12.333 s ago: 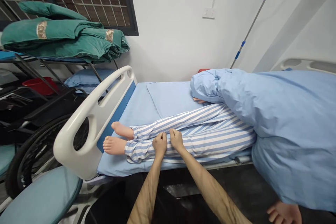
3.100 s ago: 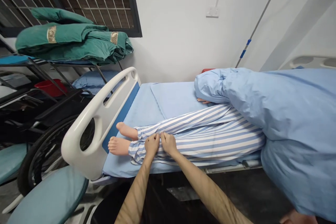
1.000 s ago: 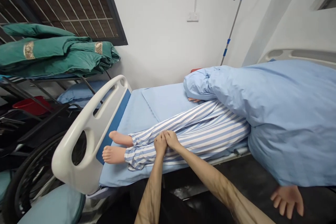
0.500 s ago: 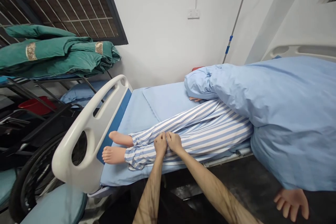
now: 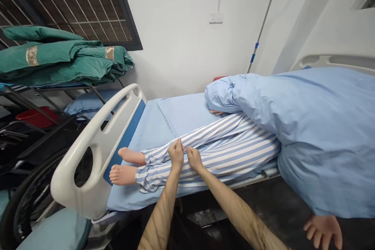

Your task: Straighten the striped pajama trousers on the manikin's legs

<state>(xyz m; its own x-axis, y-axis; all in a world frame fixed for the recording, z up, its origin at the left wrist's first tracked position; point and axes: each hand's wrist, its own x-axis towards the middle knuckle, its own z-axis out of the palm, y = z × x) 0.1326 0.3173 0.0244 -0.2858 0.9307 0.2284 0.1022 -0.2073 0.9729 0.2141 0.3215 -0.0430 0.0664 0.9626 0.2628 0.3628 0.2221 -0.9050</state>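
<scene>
On the bed lies a manikin in blue-and-white striped trousers (image 5: 240, 146), its smooth bare feet (image 5: 124, 174) towards the footboard. My left hand (image 5: 176, 154) is closed in a fist over the lower legs. Beside it, a small gap away, my right hand (image 5: 193, 158) is also a fist over the legs. No object shows in either fist, though the palms face away. Whether the fists touch the trousers I cannot tell. A blue quilt (image 5: 319, 125) covers the upper body; one manikin hand (image 5: 325, 230) hangs out below it at the right.
A white footboard (image 5: 70, 172) stands at the bed's left end, with a wheelchair wheel (image 5: 17, 203) beyond it. Folded green covers (image 5: 84, 64) lie on a rack by the barred window. Behind the bed rises an IV pole (image 5: 261, 31). A red basin (image 5: 35, 117) sits under the rack.
My fists were together on the striped trousers; now they are slightly apart, with the left one raised and turned a little. The view has shifted slightly.
</scene>
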